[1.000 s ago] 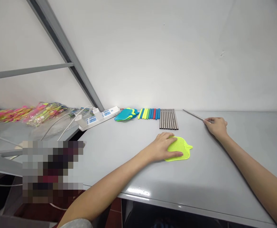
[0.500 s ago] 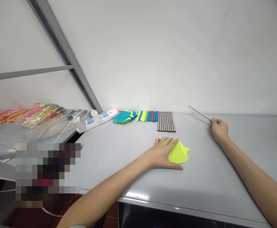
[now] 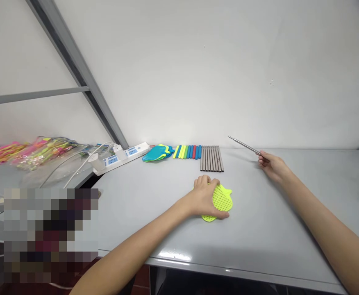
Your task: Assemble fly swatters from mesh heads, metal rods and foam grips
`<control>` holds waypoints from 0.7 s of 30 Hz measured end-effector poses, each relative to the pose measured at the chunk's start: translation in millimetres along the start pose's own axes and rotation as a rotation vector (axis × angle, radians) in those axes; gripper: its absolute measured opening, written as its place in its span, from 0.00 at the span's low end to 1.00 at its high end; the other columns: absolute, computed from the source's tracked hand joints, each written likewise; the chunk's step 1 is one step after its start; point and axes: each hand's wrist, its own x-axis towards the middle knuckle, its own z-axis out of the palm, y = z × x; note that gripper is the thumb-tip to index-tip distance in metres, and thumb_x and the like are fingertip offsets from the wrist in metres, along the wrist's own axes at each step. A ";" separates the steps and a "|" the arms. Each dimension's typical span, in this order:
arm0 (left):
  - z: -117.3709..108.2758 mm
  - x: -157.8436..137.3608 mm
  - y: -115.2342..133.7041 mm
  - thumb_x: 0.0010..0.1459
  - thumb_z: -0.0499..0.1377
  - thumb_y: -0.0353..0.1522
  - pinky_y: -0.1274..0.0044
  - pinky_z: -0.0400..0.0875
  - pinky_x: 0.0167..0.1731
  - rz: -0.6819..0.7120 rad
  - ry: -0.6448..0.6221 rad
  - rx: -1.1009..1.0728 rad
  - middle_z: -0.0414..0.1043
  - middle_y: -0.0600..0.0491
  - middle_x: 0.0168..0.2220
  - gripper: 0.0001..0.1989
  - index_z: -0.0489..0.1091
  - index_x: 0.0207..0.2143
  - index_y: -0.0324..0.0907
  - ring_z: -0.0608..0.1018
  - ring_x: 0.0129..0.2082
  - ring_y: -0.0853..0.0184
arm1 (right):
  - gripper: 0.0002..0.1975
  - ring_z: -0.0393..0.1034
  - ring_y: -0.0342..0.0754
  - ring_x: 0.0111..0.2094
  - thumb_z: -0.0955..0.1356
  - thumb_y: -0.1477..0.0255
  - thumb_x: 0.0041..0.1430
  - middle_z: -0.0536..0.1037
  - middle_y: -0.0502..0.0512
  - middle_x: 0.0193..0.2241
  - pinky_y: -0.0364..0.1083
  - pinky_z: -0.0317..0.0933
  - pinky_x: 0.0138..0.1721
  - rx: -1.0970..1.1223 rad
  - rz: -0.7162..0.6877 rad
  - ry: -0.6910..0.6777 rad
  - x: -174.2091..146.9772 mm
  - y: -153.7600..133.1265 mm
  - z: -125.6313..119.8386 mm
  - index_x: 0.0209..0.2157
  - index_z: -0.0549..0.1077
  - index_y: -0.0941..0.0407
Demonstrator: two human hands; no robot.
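My left hand is closed over a yellow-green fly swatter head on the grey table. Its fingers curl at the far edge and the thumb lies along the near side. The perforated head has a short pointed neck facing right, and my palm covers its left part. To the right, my right hand grips a thin metal rod above the table. The rod points up and to the left, its near end hidden in the fingers.
Along the wall lie a row of metal tubes, several coloured handles and a pile of blue and yellow swatter heads. A white power strip with plugs sits left of them. Bagged colourful items lie farther left.
My right hand has moved left with the rod. The swatter head has shifted left under my left hand, and part of it now shows below the thumb. The view has shifted slightly.
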 end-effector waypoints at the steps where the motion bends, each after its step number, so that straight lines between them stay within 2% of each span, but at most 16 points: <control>1: -0.2 0.6 -1.2 0.30 0.61 0.47 0.68 0.59 0.39 -0.012 0.020 -0.002 0.54 0.50 0.37 0.33 0.59 0.41 0.45 0.61 0.40 0.59 | 0.06 0.63 0.41 0.19 0.67 0.69 0.43 0.69 0.51 0.20 0.41 0.61 0.21 0.015 0.016 -0.039 -2.2 -2.6 2.2 0.23 0.68 0.57; 6: -2.9 7.3 -8.3 0.34 0.60 0.43 0.66 0.55 0.44 -0.030 0.175 0.074 0.52 0.47 0.44 0.39 0.51 0.50 0.44 0.59 0.45 0.56 | 0.05 0.67 0.43 0.22 0.66 0.69 0.46 0.73 0.52 0.21 0.44 0.64 0.27 0.165 0.144 -0.230 -9.8 -9.3 9.1 0.24 0.67 0.55; 9: -4.2 11.5 -13.5 0.37 0.59 0.42 0.65 0.52 0.45 -0.035 0.245 0.128 0.51 0.46 0.47 0.39 0.48 0.52 0.44 0.57 0.48 0.55 | 0.06 0.68 0.44 0.23 0.65 0.68 0.47 0.73 0.51 0.20 0.44 0.64 0.30 0.198 0.152 -0.295 -11.2 -7.2 9.3 0.24 0.66 0.55; 15: -4.8 13.9 -18.2 0.40 0.58 0.41 0.66 0.50 0.46 -0.046 0.312 0.192 0.52 0.46 0.49 0.37 0.48 0.52 0.45 0.55 0.50 0.56 | 0.11 0.68 0.45 0.24 0.60 0.63 0.51 0.71 0.51 0.17 0.46 0.63 0.29 0.166 0.115 -0.270 -11.4 -0.7 10.6 0.23 0.64 0.55; 21: -6.2 13.6 -14.2 0.40 0.58 0.41 0.67 0.50 0.46 -0.007 0.336 0.203 0.52 0.45 0.49 0.35 0.50 0.51 0.44 0.56 0.49 0.57 | 0.11 0.66 0.44 0.21 0.61 0.64 0.51 0.70 0.51 0.16 0.44 0.61 0.26 0.184 0.149 -0.306 -15.4 -3.5 16.8 0.23 0.65 0.56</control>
